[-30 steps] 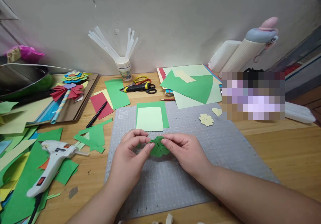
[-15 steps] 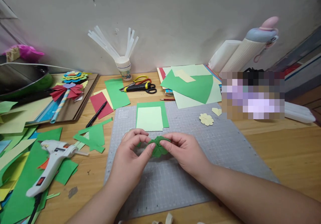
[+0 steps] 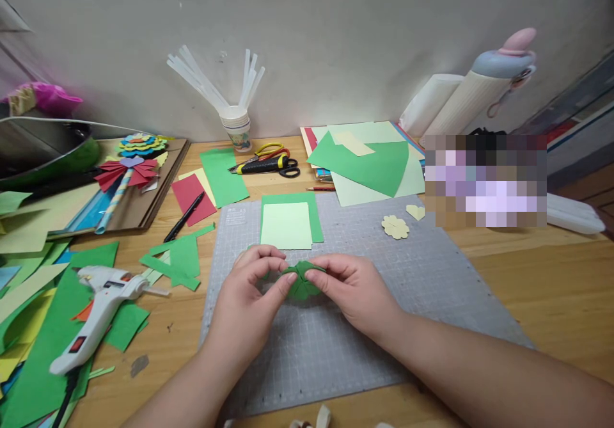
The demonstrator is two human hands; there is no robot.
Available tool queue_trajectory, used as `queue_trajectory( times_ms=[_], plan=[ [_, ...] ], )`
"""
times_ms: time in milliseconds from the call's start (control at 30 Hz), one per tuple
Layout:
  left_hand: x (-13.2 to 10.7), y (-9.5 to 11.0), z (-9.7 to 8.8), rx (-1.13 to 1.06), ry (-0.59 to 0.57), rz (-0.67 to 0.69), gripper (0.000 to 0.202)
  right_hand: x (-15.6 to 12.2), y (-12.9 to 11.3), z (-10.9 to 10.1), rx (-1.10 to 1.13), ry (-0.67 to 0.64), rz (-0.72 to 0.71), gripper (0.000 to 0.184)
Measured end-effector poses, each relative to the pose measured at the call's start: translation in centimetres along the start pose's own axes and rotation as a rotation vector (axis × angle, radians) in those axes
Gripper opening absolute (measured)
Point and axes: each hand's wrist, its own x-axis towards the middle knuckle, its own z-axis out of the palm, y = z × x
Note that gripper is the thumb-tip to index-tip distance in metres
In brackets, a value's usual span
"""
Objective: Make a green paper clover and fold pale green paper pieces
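Observation:
A green paper flower [image 3: 303,286] with creased petals is held just above the grey cutting mat [image 3: 364,345]. My left hand [image 3: 254,293] pinches its left edge between thumb and fingers. On the opposite edge my right hand [image 3: 357,287] grips it the same way, thumb on top. Behind the hands lie a pale green paper square [image 3: 286,226] and a darker green sheet [image 3: 316,217] beneath it. To the right on the mat are a cream paper flower [image 3: 395,227] and a small cream heart [image 3: 415,212].
A white glue gun [image 3: 96,316] rests on green paper scraps at left. Farther back are a black pen [image 3: 184,217], a utility knife [image 3: 261,166], scissors [image 3: 290,169] and a paper cup [image 3: 236,130] of white sticks. Stacked paper [image 3: 369,166] and a bottle [image 3: 472,92] stand right.
Both hands keep their hold on the green paper flower, whose upper edge looks slightly more folded down. The camera view has shifted a little; the other things stay put.

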Motion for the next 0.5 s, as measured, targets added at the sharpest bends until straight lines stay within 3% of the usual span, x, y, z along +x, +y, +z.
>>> queue_trajectory(
  times_ms=[500],
  plan=[
    [-0.07,0.10,0.00,0.069,0.031,0.064,0.006,-0.24,0.07,0.11,-0.120,0.051,-0.124,0.008]
  ],
)
